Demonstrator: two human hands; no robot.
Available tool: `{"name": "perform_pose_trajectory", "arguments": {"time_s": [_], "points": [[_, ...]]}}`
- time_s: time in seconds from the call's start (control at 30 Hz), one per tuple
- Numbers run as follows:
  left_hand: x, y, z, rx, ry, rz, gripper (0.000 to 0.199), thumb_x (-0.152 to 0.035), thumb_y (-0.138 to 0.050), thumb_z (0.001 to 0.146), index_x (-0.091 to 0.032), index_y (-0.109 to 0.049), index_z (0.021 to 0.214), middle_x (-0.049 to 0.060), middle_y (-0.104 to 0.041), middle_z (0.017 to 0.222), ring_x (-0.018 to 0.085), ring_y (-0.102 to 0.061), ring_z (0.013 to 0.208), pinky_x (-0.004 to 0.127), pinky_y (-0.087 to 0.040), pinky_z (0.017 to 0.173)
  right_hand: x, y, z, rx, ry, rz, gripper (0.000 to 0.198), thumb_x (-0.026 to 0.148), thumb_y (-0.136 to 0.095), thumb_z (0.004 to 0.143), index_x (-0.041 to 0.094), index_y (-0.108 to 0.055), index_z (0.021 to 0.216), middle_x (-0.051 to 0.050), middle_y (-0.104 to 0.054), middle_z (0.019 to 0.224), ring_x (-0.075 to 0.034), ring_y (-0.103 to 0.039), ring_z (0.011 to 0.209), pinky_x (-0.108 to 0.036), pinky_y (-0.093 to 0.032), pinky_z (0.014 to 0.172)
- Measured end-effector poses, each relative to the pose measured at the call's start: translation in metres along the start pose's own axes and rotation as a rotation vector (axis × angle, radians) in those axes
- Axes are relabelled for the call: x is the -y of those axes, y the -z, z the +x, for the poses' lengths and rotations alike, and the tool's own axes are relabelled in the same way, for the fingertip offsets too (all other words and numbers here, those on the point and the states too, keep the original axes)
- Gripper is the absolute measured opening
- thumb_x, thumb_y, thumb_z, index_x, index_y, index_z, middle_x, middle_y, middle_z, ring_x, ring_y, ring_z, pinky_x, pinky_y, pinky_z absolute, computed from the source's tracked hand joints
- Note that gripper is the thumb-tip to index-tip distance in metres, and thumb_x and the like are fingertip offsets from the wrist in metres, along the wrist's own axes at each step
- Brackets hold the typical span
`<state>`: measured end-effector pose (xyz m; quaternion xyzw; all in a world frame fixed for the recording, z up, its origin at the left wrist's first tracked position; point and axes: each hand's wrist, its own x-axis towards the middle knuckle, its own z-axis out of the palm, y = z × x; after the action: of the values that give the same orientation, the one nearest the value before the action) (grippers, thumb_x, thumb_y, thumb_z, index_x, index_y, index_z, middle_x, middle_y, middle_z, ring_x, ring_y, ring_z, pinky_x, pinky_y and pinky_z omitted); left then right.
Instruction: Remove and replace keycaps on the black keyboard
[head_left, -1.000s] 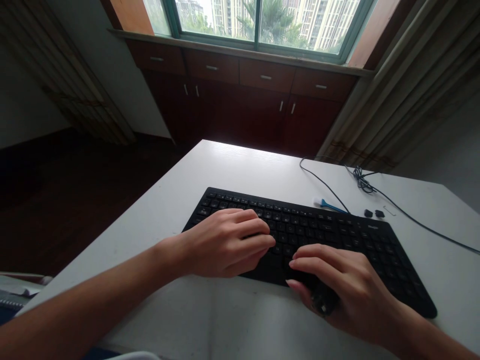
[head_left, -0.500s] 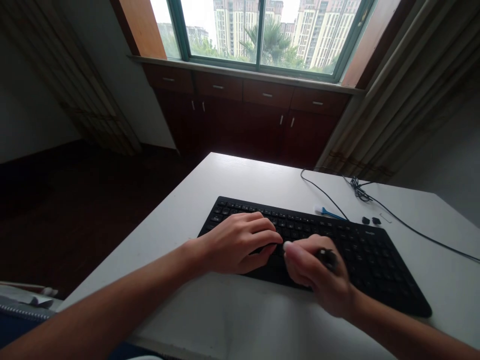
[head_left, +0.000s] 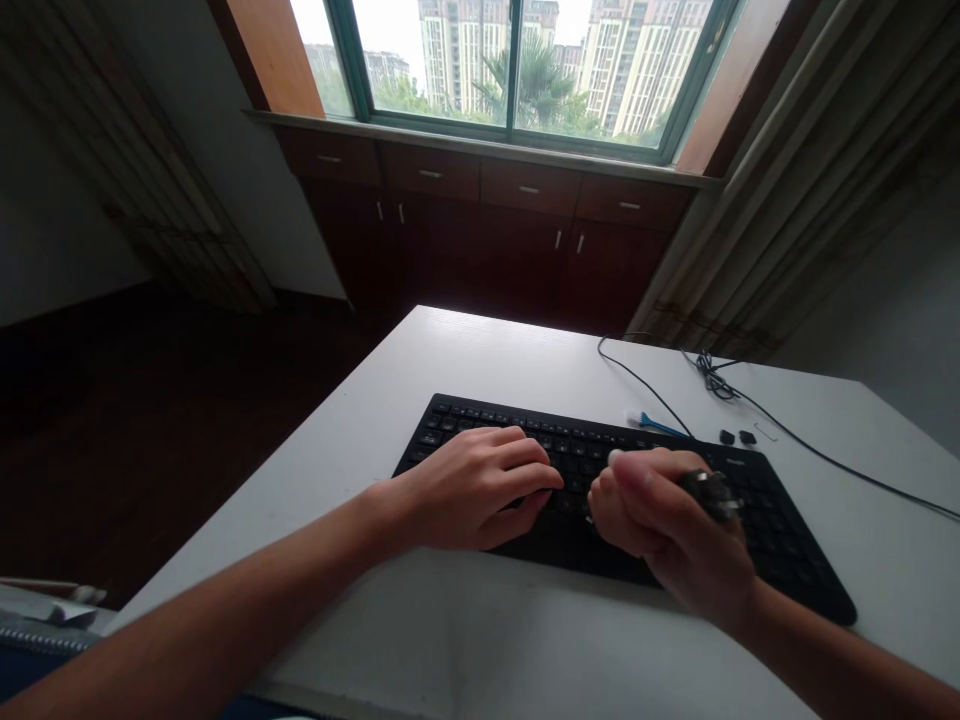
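A black full-size keyboard (head_left: 517, 410) lies at a slant on the white table. My left hand (head_left: 480, 485) rests palm down over its left half, fingers bent loosely and nothing visible in them; the fingertips touch the keys. My right hand (head_left: 667, 510) is closed in a fist above the middle and right keys, the thumb on top. Out of the fist sticks the dark, glossy handle end of a tool (head_left: 712, 495). A bit of its thin tip seems to show below the fingers, but its kind is hidden by the hand.
Behind the keyboard lie a blue brush (head_left: 654, 423) with pale bristles, two black keycaps (head_left: 737, 437) and a thin bent wire (head_left: 766, 432). A black cable (head_left: 716, 378) is bundled at the back right. The white table (head_left: 420, 350) ends at the left above dark floor.
My right hand has moved right and slightly up with the tool, away from my left hand. The left hand stays where it was on the keys.
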<state>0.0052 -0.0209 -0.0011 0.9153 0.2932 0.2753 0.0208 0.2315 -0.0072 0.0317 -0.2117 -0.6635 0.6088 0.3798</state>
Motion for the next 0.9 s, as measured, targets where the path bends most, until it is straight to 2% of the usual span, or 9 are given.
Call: {"name": "perform_pose_trajectory", "arguments": {"time_s": [0.07,0.17,0.27,0.3,0.4,0.57,0.67,0.77,0.9], "points": [[0.0,-0.001,0.0,-0.003,0.004,-0.006,0.021,-0.017,-0.057,0.097,-0.016,-0.066,0.116,0.007,-0.071,0.106,0.019,-0.064,0.089,0.033,-0.055,0.08,0.01,0.013,0.0,-0.069,0.044,-0.091,0.055,0.042,-0.047,0.105,0.02,-0.041,0.055,0.004,-0.036,0.048,-0.01,-0.033,0.045,-0.028,-0.027,0.045],[0.0,-0.002,0.0,-0.006,-0.001,-0.004,0.021,-0.017,-0.058,0.096,-0.016,-0.066,0.115,0.007,-0.071,0.106,0.019,-0.064,0.088,0.033,-0.055,0.079,0.016,0.034,-0.004,-0.093,0.111,-0.507,0.037,0.033,-0.059,0.101,0.02,-0.053,0.066,0.004,-0.047,0.058,-0.01,-0.041,0.051,-0.025,-0.034,0.049],[-0.001,-0.001,0.0,0.0,-0.007,0.006,0.02,-0.017,-0.058,0.097,-0.015,-0.066,0.115,0.007,-0.071,0.106,0.019,-0.064,0.089,0.033,-0.055,0.079,0.006,0.048,-0.015,0.116,0.192,-0.869,0.009,0.026,-0.071,0.093,0.02,-0.065,0.09,0.0,-0.063,0.08,-0.011,-0.056,0.064,-0.024,-0.044,0.059],[-0.001,-0.001,0.0,0.005,-0.008,0.008,0.02,-0.017,-0.058,0.097,-0.015,-0.066,0.115,0.007,-0.071,0.107,0.019,-0.064,0.089,0.033,-0.055,0.079,0.001,0.051,-0.019,0.179,0.211,-0.928,0.011,0.025,-0.073,0.091,0.021,-0.067,0.099,-0.001,-0.066,0.089,-0.012,-0.06,0.069,-0.024,-0.046,0.062],[0.0,-0.001,-0.001,0.01,-0.006,0.003,0.021,-0.017,-0.058,0.097,-0.015,-0.065,0.116,0.008,-0.071,0.107,0.019,-0.064,0.089,0.033,-0.055,0.079,-0.015,0.05,-0.031,0.247,0.238,-0.998,0.022,0.022,-0.071,0.093,0.022,-0.066,0.114,-0.003,-0.069,0.101,-0.013,-0.065,0.077,-0.025,-0.049,0.066],[0.0,-0.002,-0.003,0.015,0.0,-0.006,0.021,-0.016,-0.059,0.096,-0.016,-0.065,0.117,0.008,-0.071,0.108,0.019,-0.064,0.09,0.034,-0.055,0.081,-0.02,0.043,-0.037,0.253,0.256,-0.948,0.023,0.008,-0.061,0.095,0.021,-0.065,0.113,-0.004,-0.071,0.102,-0.014,-0.067,0.086,-0.027,-0.051,0.074],[-0.001,-0.001,-0.002,0.002,0.02,-0.027,0.021,-0.015,-0.06,0.096,-0.016,-0.066,0.116,0.007,-0.071,0.107,0.019,-0.064,0.091,0.033,-0.055,0.081,-0.018,0.041,-0.037,0.245,0.26,-0.954,0.027,0.005,-0.059,0.093,0.02,-0.065,0.114,-0.004,-0.07,0.101,-0.015,-0.066,0.083,-0.028,-0.051,0.072],[-0.001,0.002,-0.001,-0.068,0.108,-0.066,0.022,-0.013,-0.06,0.095,-0.017,-0.065,0.117,0.006,-0.071,0.105,0.018,-0.064,0.092,0.03,-0.055,0.081,-0.019,0.04,-0.04,0.229,0.248,-1.004,0.033,0.005,-0.06,0.091,0.022,-0.066,0.119,-0.006,-0.069,0.103,-0.017,-0.065,0.083,-0.029,-0.052,0.07],[0.005,0.005,-0.002,-0.139,0.214,-0.009,0.023,-0.011,-0.058,0.096,-0.019,-0.065,0.116,0.005,-0.071,0.105,0.018,-0.065,0.094,0.031,-0.055,0.082,-0.022,0.039,-0.043,0.143,0.284,-1.073,0.029,0.015,-0.065,0.095,0.024,-0.068,0.122,-0.007,-0.07,0.113,-0.018,-0.069,0.088,-0.031,-0.055,0.076]]}}
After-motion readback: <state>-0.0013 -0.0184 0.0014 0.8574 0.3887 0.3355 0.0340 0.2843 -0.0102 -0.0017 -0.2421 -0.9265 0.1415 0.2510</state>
